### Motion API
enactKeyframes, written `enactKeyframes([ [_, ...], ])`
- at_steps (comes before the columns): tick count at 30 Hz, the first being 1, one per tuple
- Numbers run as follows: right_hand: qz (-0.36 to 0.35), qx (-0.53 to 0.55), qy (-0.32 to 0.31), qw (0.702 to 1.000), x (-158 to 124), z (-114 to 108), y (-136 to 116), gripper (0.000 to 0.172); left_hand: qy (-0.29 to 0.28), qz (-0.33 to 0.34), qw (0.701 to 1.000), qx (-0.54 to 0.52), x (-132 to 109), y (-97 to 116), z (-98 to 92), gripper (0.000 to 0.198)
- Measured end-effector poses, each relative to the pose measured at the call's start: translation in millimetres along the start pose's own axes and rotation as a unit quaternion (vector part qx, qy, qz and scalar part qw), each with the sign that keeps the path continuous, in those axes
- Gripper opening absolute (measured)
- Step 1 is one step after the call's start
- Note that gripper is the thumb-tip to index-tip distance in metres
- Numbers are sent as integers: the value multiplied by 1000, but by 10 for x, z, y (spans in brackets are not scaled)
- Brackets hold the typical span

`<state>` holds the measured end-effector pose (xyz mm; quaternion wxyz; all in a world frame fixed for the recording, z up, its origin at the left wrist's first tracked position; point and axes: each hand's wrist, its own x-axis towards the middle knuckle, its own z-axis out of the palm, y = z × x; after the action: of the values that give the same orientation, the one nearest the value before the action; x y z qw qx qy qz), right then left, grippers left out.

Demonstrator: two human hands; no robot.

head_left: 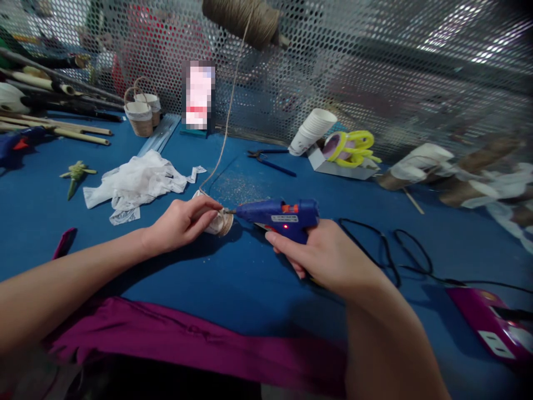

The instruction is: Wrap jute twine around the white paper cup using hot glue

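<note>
My left hand (pixel 183 222) is closed around a small white paper cup (pixel 217 221) lying on its side on the blue table (pixel 233 289); brown twine is wound round the cup's base. My right hand (pixel 328 255) grips a blue hot glue gun (pixel 283 215) with its red light on. The gun's nozzle touches the twine-wrapped end of the cup. A strand of twine (pixel 228 125) runs from the cup up to a big spool (pixel 245 19) hanging at the top.
Crumpled white plastic (pixel 135 183) lies to the left, two small twine baskets (pixel 142 114) behind it. Stacked paper cups (pixel 312 130), yellow scissors (pixel 353 147), blue pliers (pixel 270 161) sit at the back by a metal mesh wall. A black cord (pixel 387 250) leads to a purple power strip (pixel 491 322).
</note>
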<state>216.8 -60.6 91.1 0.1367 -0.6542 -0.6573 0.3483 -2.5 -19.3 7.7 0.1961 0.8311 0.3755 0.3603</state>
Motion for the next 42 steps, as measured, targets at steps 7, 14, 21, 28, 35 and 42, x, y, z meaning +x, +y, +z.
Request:
enactKeyframes([
  [7,16,-17,-15,1000,-37,-5,-16,42,4,-25,999,-37,-2,-8,3,21],
  [14,-28,-15,-22,999,-67,25,6,39,9,-39,997,-61,5,-14,7,21],
  [21,7,-25,-20,999,-42,13,-4,40,3,-39,998,-54,-1,-12,3,22],
  [28,13,-3,-1,1000,1,12,6,34,7,-3,1000,-10,-3,-8,0,22],
  [35,-8,13,-2,1000,59,4,22,33,-3,39,999,21,-3,10,-14,20],
  [42,-22,49,-15,998,129,17,84,29,-8,101,994,43,-10,11,-14,19],
])
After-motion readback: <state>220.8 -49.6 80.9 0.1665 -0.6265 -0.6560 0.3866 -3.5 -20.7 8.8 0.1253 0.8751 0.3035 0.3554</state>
